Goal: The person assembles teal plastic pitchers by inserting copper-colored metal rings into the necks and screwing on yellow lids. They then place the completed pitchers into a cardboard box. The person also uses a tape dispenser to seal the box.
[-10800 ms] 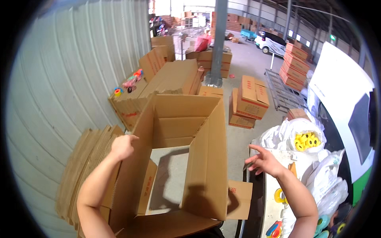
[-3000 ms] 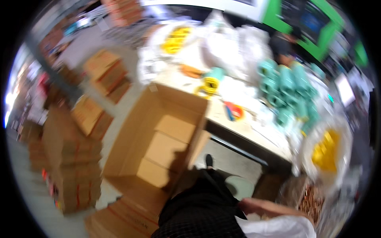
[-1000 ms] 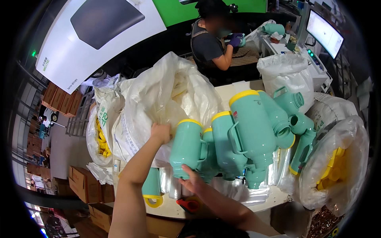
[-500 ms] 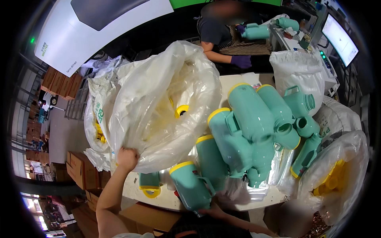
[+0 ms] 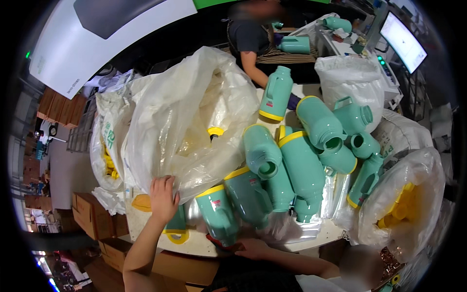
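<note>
My left hand (image 5: pixel 164 198) rests its outstretched fingers against the lower edge of a large clear plastic bag (image 5: pixel 165 131). Inside the bag a yellow part with a dark centre (image 5: pixel 214 132) shows. Near the table's front edge, my right hand (image 5: pixel 254 248) has its fingers curled beside a small red thing (image 5: pixel 221 242), mostly hidden. Just above lies a teal thermos jug (image 5: pixel 216 214) with a yellow rim. Several similar jugs lie heaped to the right, including a tilted one (image 5: pixel 248 197) and one with its mouth toward me (image 5: pixel 262 151). A teal jug with yellow base (image 5: pixel 186 221) lies beside my left wrist.
Across the table a co-worker's purple-gloved hand (image 5: pixel 293 101) is beside an upright jug (image 5: pixel 277 93). A plastic bag with yellow parts (image 5: pixel 401 207) stands at right, a white sack (image 5: pixel 348 87) behind. Cardboard boxes (image 5: pixel 92 214) sit at lower left.
My left hand has loosened from a fist on the bag's edge. My right hand has left the jug's lower end. Jugs in the heap have shifted, and one now stands by the co-worker's glove.
</note>
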`<state>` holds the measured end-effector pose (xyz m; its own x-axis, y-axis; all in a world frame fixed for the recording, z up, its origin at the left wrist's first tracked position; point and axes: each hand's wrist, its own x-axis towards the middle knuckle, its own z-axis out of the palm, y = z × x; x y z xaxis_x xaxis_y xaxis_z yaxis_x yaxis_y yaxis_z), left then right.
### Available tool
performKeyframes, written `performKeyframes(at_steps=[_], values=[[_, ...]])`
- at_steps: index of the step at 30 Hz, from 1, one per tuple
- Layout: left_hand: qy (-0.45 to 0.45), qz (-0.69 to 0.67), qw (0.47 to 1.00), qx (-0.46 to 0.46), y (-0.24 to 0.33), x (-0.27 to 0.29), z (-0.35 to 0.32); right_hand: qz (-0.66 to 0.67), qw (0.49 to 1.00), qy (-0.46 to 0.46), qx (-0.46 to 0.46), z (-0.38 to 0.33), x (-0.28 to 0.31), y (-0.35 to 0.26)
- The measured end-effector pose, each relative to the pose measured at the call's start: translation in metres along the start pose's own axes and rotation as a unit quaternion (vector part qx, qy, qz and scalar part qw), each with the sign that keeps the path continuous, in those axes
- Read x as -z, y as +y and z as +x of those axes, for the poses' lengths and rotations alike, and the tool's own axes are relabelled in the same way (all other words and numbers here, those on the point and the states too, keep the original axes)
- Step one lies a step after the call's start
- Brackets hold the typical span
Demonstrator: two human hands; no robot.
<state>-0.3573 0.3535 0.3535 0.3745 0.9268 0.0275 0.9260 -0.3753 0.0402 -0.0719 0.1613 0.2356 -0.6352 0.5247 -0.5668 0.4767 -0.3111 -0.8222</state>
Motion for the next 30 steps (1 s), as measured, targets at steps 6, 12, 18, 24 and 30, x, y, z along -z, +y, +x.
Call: performKeyframes(at_steps=[6,12,18,24,30], values=[[0.126,-0.294,0.947,-0.031,0.119,-0.03,0.016,-0.12,0.779,0.595,0.158,-0.064,0.209,-0.095],[0.08,-0.241,0.967,-0.027,0.219,-0.073,0.088,0.04,0.746,0.641,0.177,0.023,0.375,-0.088],[0.082,-0.272,0.959,-0.011,0.213,-0.101,0.108,-0.207,0.633,0.735,-0.128,0.173,0.458,-0.025],[0.065,-0.281,0.95,-0.115,0.199,-0.111,0.118,-0.33,0.758,0.544,-0.144,0.207,0.487,0.01],[0.13,-0.414,0.901,-0.017,0.153,-0.11,0.097,-0.396,0.682,0.592,-0.167,0.241,0.484,-0.037]])
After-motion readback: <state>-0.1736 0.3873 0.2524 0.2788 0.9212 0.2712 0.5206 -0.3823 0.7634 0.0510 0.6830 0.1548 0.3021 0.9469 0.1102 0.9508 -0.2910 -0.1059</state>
